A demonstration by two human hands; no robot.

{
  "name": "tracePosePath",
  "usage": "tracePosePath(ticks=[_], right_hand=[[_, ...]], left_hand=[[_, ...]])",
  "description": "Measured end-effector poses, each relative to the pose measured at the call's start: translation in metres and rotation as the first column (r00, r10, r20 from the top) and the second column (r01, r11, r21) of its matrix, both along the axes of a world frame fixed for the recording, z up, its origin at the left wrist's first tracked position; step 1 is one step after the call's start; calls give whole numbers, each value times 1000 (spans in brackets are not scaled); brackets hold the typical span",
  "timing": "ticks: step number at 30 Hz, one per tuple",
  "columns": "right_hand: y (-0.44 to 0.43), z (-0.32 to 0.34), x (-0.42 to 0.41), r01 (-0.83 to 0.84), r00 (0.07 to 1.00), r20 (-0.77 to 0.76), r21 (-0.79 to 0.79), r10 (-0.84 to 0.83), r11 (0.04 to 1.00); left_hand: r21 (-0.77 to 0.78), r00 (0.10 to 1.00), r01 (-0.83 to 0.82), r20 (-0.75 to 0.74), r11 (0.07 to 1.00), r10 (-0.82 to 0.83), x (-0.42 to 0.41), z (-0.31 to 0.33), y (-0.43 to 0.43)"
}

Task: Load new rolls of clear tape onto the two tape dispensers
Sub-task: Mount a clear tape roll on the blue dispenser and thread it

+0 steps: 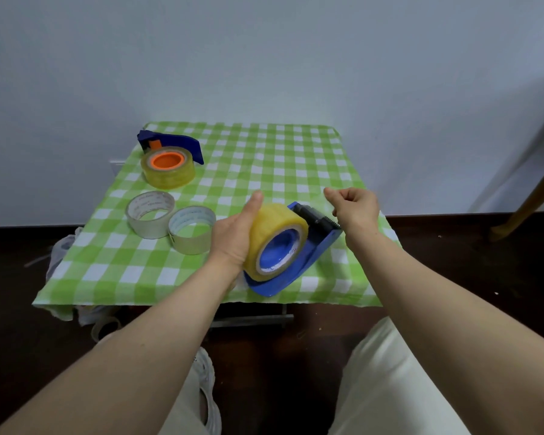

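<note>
**Worktop with two tape dispensers, seen from the head camera.** Clock directions are read on the worktop, with 12 o'clock at the wall.

A worktop is shown covered by a green-and-white checked cloth (280,158). At about 5 o'clock, the near dispenser (322,246), blue, is tilted up on its side, its black cutter head (316,216) pointed toward 1 o'clock. A yellowish tape roll (274,227) is seated on its blue hub (277,251).

This roll is held from its 9 o'clock side by the left hand (233,237). The thumb (253,202) is laid straight along the roll's outer face; the remaining fingers are hidden behind the roll.

The right hand (355,208) is held just beside the cutter head, at its 2 o'clock side. Its fingers are curled, with the thumb pressed toward the forefinger. Whether a tape end is pinched there cannot be told.

At 10 o'clock the far dispenser (173,142), also blue, is laid on its side. A second tape roll (170,177) is fitted on its orange hub (167,160).

At 8 o'clock two thin clear rolls are placed touching one another: one (148,229) is nearer the edge, the other (190,243) nearer the left hand.

Pale trousers (390,372) and a white shoe (208,387) are seen below the worktop, over a dark floor (13,277).
</note>
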State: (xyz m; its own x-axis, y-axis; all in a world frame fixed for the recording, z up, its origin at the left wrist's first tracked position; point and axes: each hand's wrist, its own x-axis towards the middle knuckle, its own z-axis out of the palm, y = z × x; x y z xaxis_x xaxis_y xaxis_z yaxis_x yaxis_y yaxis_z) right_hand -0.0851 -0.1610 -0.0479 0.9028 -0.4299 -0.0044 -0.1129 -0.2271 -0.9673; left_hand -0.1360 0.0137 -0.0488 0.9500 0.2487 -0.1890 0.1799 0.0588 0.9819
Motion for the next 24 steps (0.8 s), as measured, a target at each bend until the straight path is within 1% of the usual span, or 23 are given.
tracePosePath(ticks=[3,5,8,12,15,18,20,22,24], right_hand=[[0,11,4,-4,1000,-11,77,5,997],[-1,21,6,-18,997,-69,146,28,989],[-5,30,7,-22,987,-148,266,63,964],[-7,29,4,-1,970,-215,452,110,892],[-11,25,2,1,935,-291,572,202,820],[-12,19,-3,33,883,-359,690,302,723],[-11,16,-6,81,856,-383,763,348,641],[-9,14,-11,64,827,-368,812,425,580],[-4,15,-14,-33,795,-281,865,537,501]], left_hand=[[-197,997,-79,-41,977,73,4,3,5],[-254,995,-94,-37,962,88,6,2,9],[-261,995,-98,-20,960,96,7,2,14],[-248,994,-110,-5,963,113,6,7,14],[-244,992,-112,20,963,121,5,11,14],[-247,991,-118,36,962,131,3,13,12],[-249,988,-131,51,960,149,2,16,9],[-247,984,-145,67,958,166,1,18,6],[-246,982,-150,71,958,172,0,20,4]])
